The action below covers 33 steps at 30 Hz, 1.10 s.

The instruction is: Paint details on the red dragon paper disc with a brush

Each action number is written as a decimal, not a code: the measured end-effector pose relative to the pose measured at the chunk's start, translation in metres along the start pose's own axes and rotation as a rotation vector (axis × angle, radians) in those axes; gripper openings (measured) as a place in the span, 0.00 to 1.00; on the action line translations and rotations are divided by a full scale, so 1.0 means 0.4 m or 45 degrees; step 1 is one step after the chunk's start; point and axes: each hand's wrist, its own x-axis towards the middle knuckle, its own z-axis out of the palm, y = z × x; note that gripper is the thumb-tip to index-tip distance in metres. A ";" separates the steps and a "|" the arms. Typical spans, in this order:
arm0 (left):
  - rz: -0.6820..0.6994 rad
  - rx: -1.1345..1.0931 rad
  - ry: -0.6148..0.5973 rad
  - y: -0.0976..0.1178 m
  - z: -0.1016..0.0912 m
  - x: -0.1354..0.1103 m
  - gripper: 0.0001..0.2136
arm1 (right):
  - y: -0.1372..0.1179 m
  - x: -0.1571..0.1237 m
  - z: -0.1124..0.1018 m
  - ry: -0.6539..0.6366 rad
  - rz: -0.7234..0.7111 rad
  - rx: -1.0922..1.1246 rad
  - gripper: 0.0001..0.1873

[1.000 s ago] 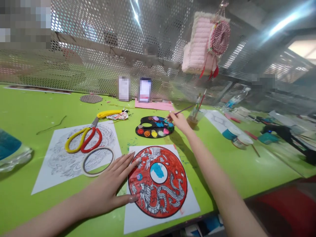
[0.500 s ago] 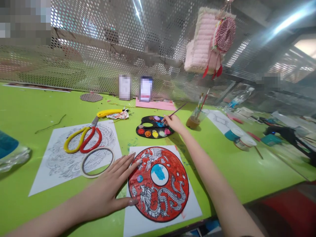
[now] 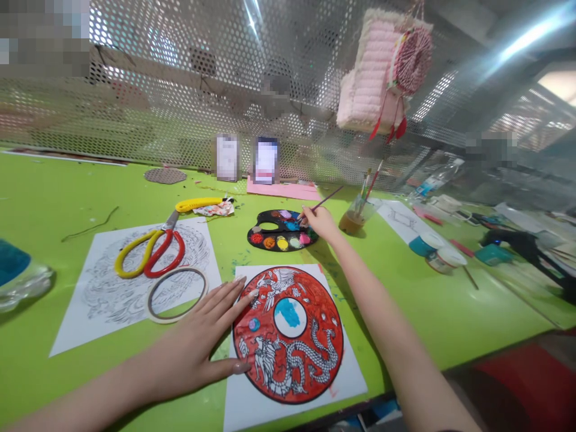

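My left hand [image 3: 211,333] lies flat with spread fingers on the left edge of a round painting [image 3: 310,294], red with a white dragon and phoenix. Its white centre circle carries a patch of blue. Farther off, my right hand [image 3: 319,222] pinches a thin paintbrush [image 3: 330,195], its tip down at the blue paint on a black palette [image 3: 250,236]. Several wells of the palette hold other colours. Left of my left hand, a roll of tape [image 3: 150,305] and scissors [image 3: 150,255] with one yellow and one red handle rest on a line drawing [image 3: 92,288].
A cup of brownish water [image 3: 352,223] with brushes stands right of the palette. A yellow utility knife [image 3: 198,204] lies behind the scissors. Paint jars [image 3: 445,261] are on the right, and two phones [image 3: 265,161] lean at the back. A pink ornament [image 3: 373,72] hangs above.
Almost nothing differs. My right hand and the brush have shifted slightly to the right over the palette; my left hand stays flat on the painting.
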 end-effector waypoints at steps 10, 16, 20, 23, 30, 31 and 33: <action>-0.011 0.030 -0.023 0.000 0.003 0.001 0.43 | 0.006 0.000 -0.006 0.038 0.010 0.058 0.15; -0.019 0.042 -0.047 0.000 0.006 0.001 0.43 | -0.010 -0.009 -0.007 0.058 -0.003 0.135 0.15; -0.003 0.029 -0.008 -0.005 0.013 0.001 0.43 | -0.033 -0.017 -0.046 0.118 -0.032 0.210 0.14; -0.008 0.031 -0.018 -0.004 0.011 0.001 0.42 | -0.047 -0.031 -0.073 0.138 -0.052 0.260 0.14; -0.021 0.000 -0.021 -0.002 0.010 -0.001 0.42 | -0.056 -0.051 -0.072 0.087 -0.010 0.358 0.13; -0.016 0.000 -0.019 -0.004 0.012 -0.002 0.42 | -0.059 -0.053 -0.074 0.083 -0.010 0.377 0.13; -0.010 0.005 -0.015 -0.006 0.015 -0.003 0.42 | -0.070 -0.062 -0.085 0.085 -0.027 0.423 0.14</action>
